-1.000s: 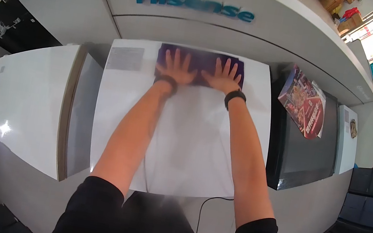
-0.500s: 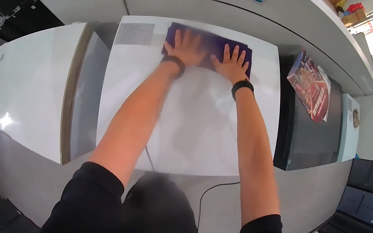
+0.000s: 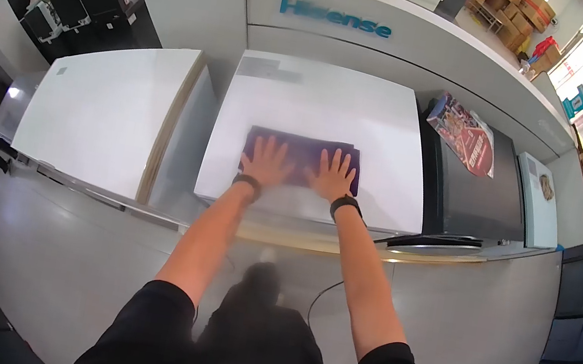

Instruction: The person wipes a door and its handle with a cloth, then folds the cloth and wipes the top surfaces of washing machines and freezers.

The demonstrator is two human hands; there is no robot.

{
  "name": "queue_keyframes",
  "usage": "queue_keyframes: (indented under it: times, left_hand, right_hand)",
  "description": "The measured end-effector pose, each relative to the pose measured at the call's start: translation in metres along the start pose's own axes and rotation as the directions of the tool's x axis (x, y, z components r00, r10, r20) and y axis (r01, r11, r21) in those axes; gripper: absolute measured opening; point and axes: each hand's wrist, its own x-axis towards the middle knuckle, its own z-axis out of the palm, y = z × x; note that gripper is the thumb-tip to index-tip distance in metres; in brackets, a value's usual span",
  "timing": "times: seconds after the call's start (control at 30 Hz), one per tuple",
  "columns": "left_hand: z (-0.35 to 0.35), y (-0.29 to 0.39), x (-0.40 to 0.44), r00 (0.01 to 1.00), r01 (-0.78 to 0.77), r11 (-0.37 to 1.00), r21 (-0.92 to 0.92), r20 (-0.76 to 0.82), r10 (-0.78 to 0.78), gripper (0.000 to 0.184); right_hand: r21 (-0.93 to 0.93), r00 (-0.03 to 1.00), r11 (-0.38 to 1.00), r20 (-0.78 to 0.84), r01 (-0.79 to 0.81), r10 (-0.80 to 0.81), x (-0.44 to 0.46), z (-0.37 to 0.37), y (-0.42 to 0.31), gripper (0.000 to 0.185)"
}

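Note:
A dark purple cloth lies folded flat on the white top of a box-shaped appliance, close to its near edge. My left hand rests flat on the cloth's left part with its fingers spread. On the right part my right hand also lies flat, fingers apart. Both palms press down on the cloth, a short gap between them. Each wrist wears a dark band.
To the left stands another white appliance. A dark appliance on the right carries a red printed leaflet. Behind runs a grey panel with teal lettering. Two people are at the far left; a thin black cable hangs in front.
Both hands and the cloth have moved from the far edge of the white top toward its near edge. The head view has shifted, showing more of the room and floor.

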Motion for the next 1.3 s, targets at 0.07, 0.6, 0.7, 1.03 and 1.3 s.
queue_keyframes:
  times: [0.07, 0.6, 0.7, 1.03, 1.3]
  left_hand:
    - [-0.001, -0.010, -0.030, 0.999, -0.001, 1.000, 0.007, 0.035, 0.001, 0.077]
    - [0.008, -0.086, -0.088, 0.998, 0.054, 0.998, 0.021, 0.017, -0.055, 0.081]
    - [-0.003, -0.098, -0.065, 0.999, 0.034, 0.999, -0.011, 0.013, -0.034, 0.081]
    - [-0.051, -0.112, 0.035, 0.998, 0.052, 0.999, -0.008, 0.040, -0.052, 0.081]
    - [-0.095, -0.115, 0.133, 0.999, 0.022, 1.000, -0.009, 0.034, -0.022, 0.081]
  right_hand:
    - [0.009, 1.000, 1.000, 0.012, 0.022, -0.022, -0.027, 0.000, -0.013, 0.084]
    - [-0.021, 1.000, 0.999, 0.008, 0.026, -0.026, -0.084, 0.023, -0.092, 0.080]
    - [-0.010, 0.997, 0.997, 0.009, 0.076, -0.076, -0.061, 0.019, -0.093, 0.081]
    - [-0.017, 0.974, 0.997, 0.216, 0.072, -0.066, 0.056, -0.023, -0.106, 0.086]
    - [0.018, 0.981, 0.999, 0.194, -0.037, 0.032, 0.144, -0.034, -0.117, 0.088]
